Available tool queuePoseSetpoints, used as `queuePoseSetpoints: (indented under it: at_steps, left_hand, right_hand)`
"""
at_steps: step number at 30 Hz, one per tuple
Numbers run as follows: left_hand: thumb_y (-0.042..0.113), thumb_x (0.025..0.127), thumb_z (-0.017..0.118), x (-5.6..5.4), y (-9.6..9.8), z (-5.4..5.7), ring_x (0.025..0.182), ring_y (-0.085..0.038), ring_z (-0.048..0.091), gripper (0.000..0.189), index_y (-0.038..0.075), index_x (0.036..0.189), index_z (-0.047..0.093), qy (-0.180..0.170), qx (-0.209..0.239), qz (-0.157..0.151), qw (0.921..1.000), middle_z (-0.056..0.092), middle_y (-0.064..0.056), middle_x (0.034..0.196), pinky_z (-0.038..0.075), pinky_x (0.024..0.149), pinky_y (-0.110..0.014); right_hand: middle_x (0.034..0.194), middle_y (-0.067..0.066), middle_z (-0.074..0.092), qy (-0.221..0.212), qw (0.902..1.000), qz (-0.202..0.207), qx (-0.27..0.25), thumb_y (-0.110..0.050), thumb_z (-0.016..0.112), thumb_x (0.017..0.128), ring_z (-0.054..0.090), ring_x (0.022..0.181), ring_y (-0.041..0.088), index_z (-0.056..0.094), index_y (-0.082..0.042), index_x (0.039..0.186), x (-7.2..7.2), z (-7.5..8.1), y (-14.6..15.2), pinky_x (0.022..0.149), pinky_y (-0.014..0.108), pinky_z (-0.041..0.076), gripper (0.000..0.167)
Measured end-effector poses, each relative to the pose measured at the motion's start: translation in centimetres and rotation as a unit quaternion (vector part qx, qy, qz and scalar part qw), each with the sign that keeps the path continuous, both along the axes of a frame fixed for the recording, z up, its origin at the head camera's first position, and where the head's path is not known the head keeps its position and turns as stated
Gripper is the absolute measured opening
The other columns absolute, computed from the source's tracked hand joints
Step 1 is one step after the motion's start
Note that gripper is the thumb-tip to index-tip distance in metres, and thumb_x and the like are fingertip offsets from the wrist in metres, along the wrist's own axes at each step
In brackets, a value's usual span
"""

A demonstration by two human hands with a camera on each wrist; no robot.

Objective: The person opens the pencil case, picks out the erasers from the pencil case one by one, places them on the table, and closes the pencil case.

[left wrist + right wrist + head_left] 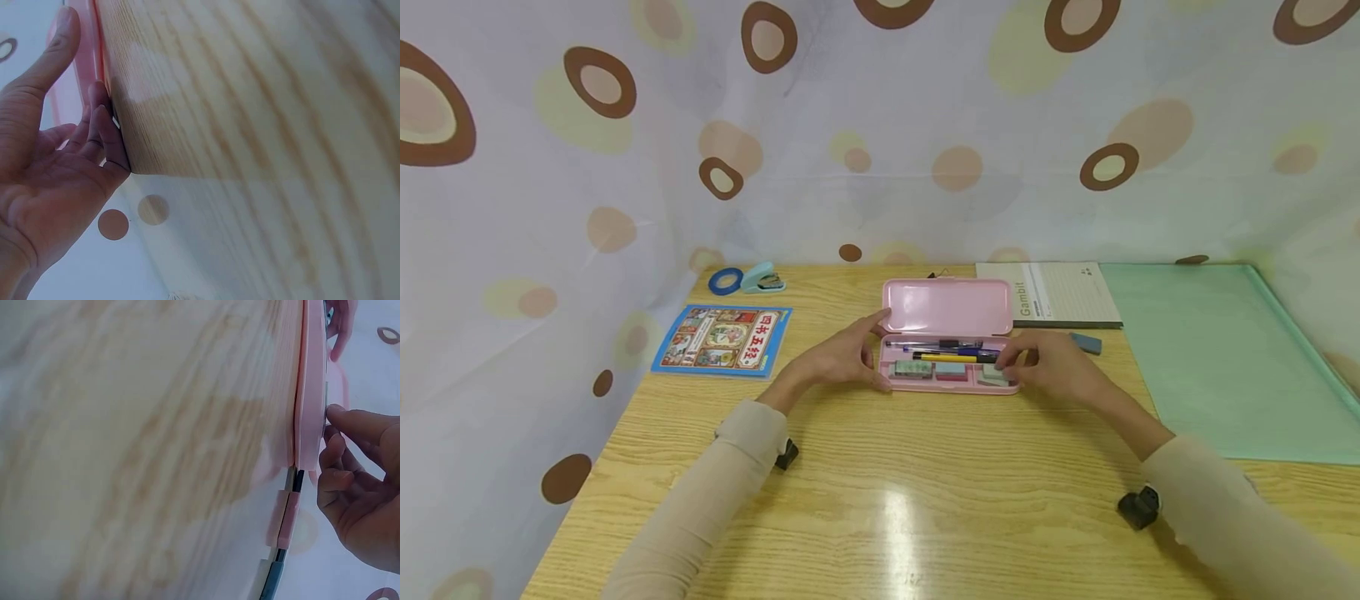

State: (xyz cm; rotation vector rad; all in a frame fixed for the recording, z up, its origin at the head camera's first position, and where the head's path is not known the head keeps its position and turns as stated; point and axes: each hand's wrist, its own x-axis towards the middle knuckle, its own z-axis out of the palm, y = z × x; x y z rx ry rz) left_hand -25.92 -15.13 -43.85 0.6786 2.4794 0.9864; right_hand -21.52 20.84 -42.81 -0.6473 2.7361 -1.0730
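Observation:
A pink pencil case (947, 386) lies with its lid (947, 307) raised at the back. My left hand (842, 354) rests against its left end, thumb by the front corner, another finger by the lid; in the left wrist view the thumb (62, 47) is extended. Over the case's right compartment, my right hand (1048, 365) pinches a pale green block (994, 375) between thumb and fingertips. Several pens, including a yellow one (936, 357), lie along the back of the case. A green patterned block (913, 369) and a blue-and-pink block (951, 371) sit in front compartments.
A blue-bordered book (722, 340), blue tape roll (726, 282) and light blue stapler (763, 279) are at left. Behind the right hand are a notebook (1067, 292) and a blue-grey block (1086, 343). A green translucent sheet (1232, 358) covers the table's right side.

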Motion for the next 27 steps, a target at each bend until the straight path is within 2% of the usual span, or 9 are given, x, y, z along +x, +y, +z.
queuePoseSetpoints:
  at_steps: [6, 14, 17, 23, 27]
  left_hand:
    - [0.026, 0.079, 0.094, 0.1, 0.1, 0.2, 0.084, -0.017, 0.058, 0.123, 0.02, 0.169, 0.01, -0.003, 0.002, 0.003, 1.0, 0.048, -0.007, 0.147, 0.049, 0.075, -0.03]
    - [0.026, 0.078, 0.094, 0.1, 0.1, 0.2, 0.084, -0.017, 0.057, 0.123, 0.019, 0.168, 0.011, -0.004, 0.002, 0.004, 1.0, 0.049, -0.007, 0.146, 0.049, 0.075, -0.029]
    - [0.027, 0.079, 0.094, 0.1, 0.1, 0.1, 0.085, -0.017, 0.057, 0.122, 0.02, 0.168, 0.011, -0.005, 0.001, 0.005, 1.0, 0.049, -0.008, 0.146, 0.049, 0.075, -0.029]
    - [0.026, 0.079, 0.094, 0.1, 0.1, 0.0, 0.085, -0.017, 0.057, 0.123, 0.019, 0.168, 0.01, -0.002, 0.001, 0.0, 1.0, 0.049, -0.008, 0.147, 0.049, 0.075, -0.029]
    - [0.025, 0.078, 0.094, 0.1, 0.1, 0.1, 0.084, -0.017, 0.057, 0.123, 0.019, 0.168, 0.011, 0.0, 0.002, 0.0, 1.0, 0.049, -0.008, 0.147, 0.048, 0.075, -0.029]
  right_hand:
    - [0.092, 0.002, 0.071, -0.008, 0.9999, 0.001, 0.009, -0.004, 0.077, 0.092, 0.055, 0.066, 0.016, 0.078, -0.011, 0.1, 0.2, 0.1, 0.0, 0.056, 0.027, 0.045, 0.01]
    - [0.09, 0.003, 0.067, -0.01, 0.9999, 0.002, 0.002, -0.004, 0.078, 0.089, 0.055, 0.069, 0.016, 0.076, -0.011, 0.102, 0.4, -0.2, -0.2, 0.059, 0.027, 0.046, 0.015]
    - [0.091, 0.005, 0.067, -0.024, 0.9995, -0.016, -0.01, -0.007, 0.078, 0.089, 0.054, 0.071, 0.018, 0.075, -0.011, 0.105, 0.5, 0.1, 0.0, 0.06, 0.028, 0.045, 0.017]
    - [0.11, 0.009, 0.071, -0.025, 0.9979, -0.057, -0.02, -0.012, 0.075, 0.092, 0.059, 0.083, 0.021, 0.076, -0.013, 0.109, 0.2, 0.9, 1.6, 0.07, 0.032, 0.047, 0.017]
    - [0.109, 0.011, 0.071, -0.013, 0.997, -0.075, -0.009, -0.014, 0.073, 0.094, 0.061, 0.086, 0.023, 0.076, -0.011, 0.111, -0.4, 1.1, 3.0, 0.072, 0.032, 0.049, 0.017]
